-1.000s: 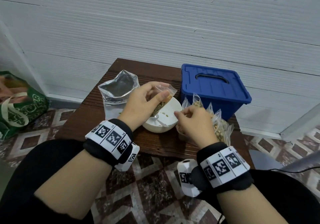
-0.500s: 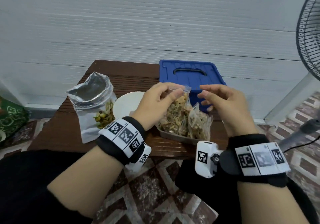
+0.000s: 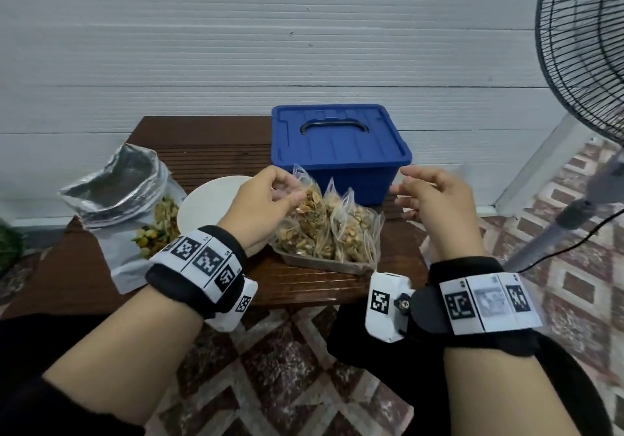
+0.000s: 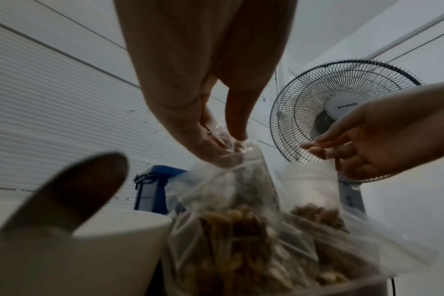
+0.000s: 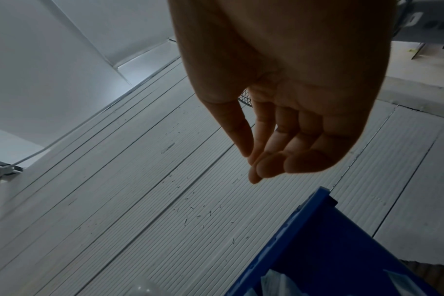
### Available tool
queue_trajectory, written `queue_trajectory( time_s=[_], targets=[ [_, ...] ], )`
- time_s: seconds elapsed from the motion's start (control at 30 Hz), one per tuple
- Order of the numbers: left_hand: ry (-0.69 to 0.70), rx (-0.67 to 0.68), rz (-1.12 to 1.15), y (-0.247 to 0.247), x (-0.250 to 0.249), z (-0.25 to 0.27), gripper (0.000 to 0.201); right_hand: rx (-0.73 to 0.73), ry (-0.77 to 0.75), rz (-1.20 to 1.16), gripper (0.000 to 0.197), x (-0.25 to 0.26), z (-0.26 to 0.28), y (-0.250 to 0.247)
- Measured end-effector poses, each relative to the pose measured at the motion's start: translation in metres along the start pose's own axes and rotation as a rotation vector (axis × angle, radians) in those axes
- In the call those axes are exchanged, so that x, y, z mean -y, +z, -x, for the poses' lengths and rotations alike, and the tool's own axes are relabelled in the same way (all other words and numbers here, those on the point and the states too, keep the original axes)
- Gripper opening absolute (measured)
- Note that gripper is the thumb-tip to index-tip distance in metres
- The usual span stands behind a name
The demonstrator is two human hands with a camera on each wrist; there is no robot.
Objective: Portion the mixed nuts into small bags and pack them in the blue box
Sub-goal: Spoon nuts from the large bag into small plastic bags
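My left hand [image 3: 270, 196] [image 4: 216, 140] pinches the top of a small clear bag of mixed nuts [image 3: 309, 212] [image 4: 231, 220], held upright over a metal tray [image 3: 324, 263] that carries several filled small bags [image 3: 353, 229]. To the right of the bags my right hand [image 3: 429, 192] [image 5: 264, 160] hovers with relaxed fingers and holds nothing. The blue box [image 3: 337, 145] [image 5: 342, 250], lid on and handle flat, stands just behind the bags. A white bowl [image 3: 212, 206] [image 4: 76, 260] with a spoon [image 4: 71, 192] sits left of the tray.
A large silver pouch of mixed nuts [image 3: 125, 192] stands open at the table's left. The small wooden table [image 3: 209, 138] is backed by a white ribbed wall. A standing fan [image 3: 587, 47] [image 4: 342, 112] is at the right, its cable trailing over the tiled floor.
My left hand lifted the filled bag from over the bowl and carried it right to the tray of bags. My right hand let go and drew off to the right.
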State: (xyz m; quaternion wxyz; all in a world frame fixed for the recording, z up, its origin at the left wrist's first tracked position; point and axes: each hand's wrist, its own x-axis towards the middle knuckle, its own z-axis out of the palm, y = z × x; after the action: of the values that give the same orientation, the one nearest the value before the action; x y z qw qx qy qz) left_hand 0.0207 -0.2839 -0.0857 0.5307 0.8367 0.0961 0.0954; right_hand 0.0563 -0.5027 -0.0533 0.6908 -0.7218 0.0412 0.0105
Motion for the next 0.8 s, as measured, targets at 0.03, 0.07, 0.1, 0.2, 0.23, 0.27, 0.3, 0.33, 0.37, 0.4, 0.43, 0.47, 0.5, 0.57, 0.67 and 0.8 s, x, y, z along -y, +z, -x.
queue_trajectory(
  time_s=[0.03, 0.07, 0.1, 0.2, 0.23, 0.27, 0.3, 0.33, 0.37, 0.4, 0.43, 0.47, 0.5, 0.57, 0.67, 0.8],
  targets=[
    [-0.009, 0.004, 0.005, 0.002, 0.001, 0.000, 0.014, 0.005, 0.007, -0.003, 0.016, 0.000, 0.000, 0.002],
    [-0.016, 0.007, 0.010, 0.003, 0.001, 0.000, 0.015, 0.010, 0.012, -0.006, 0.016, 0.000, 0.000, 0.003],
    [-0.020, 0.011, 0.009, 0.004, 0.002, -0.001, 0.016, 0.015, 0.014, -0.006, 0.017, -0.001, -0.001, 0.004],
    [-0.029, 0.039, -0.016, 0.002, 0.004, -0.002, 0.019, 0.032, 0.009, 0.003, 0.018, 0.000, -0.001, 0.007],
    [-0.029, 0.050, -0.036, 0.002, 0.005, -0.003, 0.021, 0.035, 0.005, 0.004, 0.018, -0.001, -0.001, 0.007],
    [-0.021, 0.059, -0.071, 0.001, 0.005, -0.004, 0.024, 0.037, 0.003, 0.005, 0.018, -0.001, -0.001, 0.008],
    [-0.007, 0.064, -0.110, 0.001, 0.004, -0.003, 0.028, 0.039, 0.003, 0.009, 0.018, -0.001, -0.001, 0.009],
    [0.005, 0.066, -0.135, 0.001, 0.002, -0.002, 0.032, 0.042, 0.005, 0.013, 0.018, -0.002, 0.000, 0.010],
    [0.017, 0.064, -0.148, 0.001, 0.001, -0.001, 0.038, 0.043, 0.007, 0.018, 0.018, -0.002, 0.000, 0.010],
    [0.028, 0.061, -0.164, 0.000, 0.000, 0.000, 0.043, 0.044, 0.008, 0.021, 0.019, -0.003, 0.000, 0.011],
    [0.042, 0.054, -0.186, -0.001, -0.001, 0.000, 0.047, 0.044, 0.009, 0.023, 0.019, -0.003, 0.000, 0.012],
    [0.054, 0.047, -0.209, -0.003, -0.001, 0.000, 0.049, 0.044, 0.009, 0.023, 0.019, -0.002, 0.000, 0.012],
    [0.064, 0.042, -0.228, -0.004, -0.001, 0.000, 0.050, 0.044, 0.008, 0.023, 0.019, -0.002, 0.000, 0.012],
    [0.075, 0.038, -0.265, -0.006, -0.002, -0.001, 0.049, 0.046, 0.003, 0.027, 0.019, -0.001, 0.000, 0.013],
    [0.076, 0.044, -0.316, -0.003, -0.003, -0.005, 0.043, 0.049, -0.004, 0.041, 0.019, -0.001, 0.001, 0.015],
    [0.058, 0.058, -0.348, 0.002, -0.004, -0.008, 0.040, 0.049, -0.016, 0.078, 0.017, -0.002, 0.001, 0.020]
  ],
)
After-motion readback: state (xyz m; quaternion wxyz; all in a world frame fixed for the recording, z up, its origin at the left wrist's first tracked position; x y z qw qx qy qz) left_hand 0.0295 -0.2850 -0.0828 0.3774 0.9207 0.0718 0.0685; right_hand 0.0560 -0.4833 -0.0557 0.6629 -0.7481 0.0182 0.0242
